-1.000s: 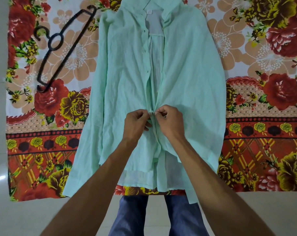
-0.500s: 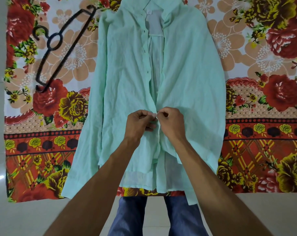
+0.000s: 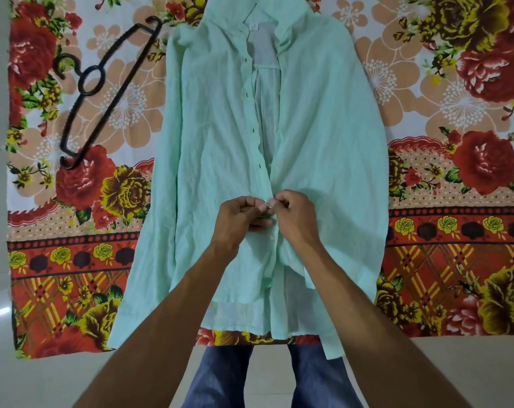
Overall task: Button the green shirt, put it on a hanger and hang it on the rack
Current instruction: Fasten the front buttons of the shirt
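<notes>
The pale green shirt (image 3: 214, 128) lies flat on its back on a flowered sheet, collar at the top, front open above my hands. Several dark buttons run down the left placket. My left hand (image 3: 238, 216) pinches the left front edge and my right hand (image 3: 294, 213) pinches the right front edge. Both meet at the shirt's centre line around a button, low on the front. A black plastic hanger (image 3: 102, 92) lies on the sheet to the shirt's upper left, apart from both hands.
The flowered sheet (image 3: 455, 172) covers the floor under the shirt. Pale tiled floor (image 3: 43, 378) shows along the left and near edges. My legs in blue jeans (image 3: 220, 378) stand below the shirt's hem. No rack is in view.
Both hands stay at the same button near the centre line. The two front edges have been drawn closer together there. The hanger has not moved.
</notes>
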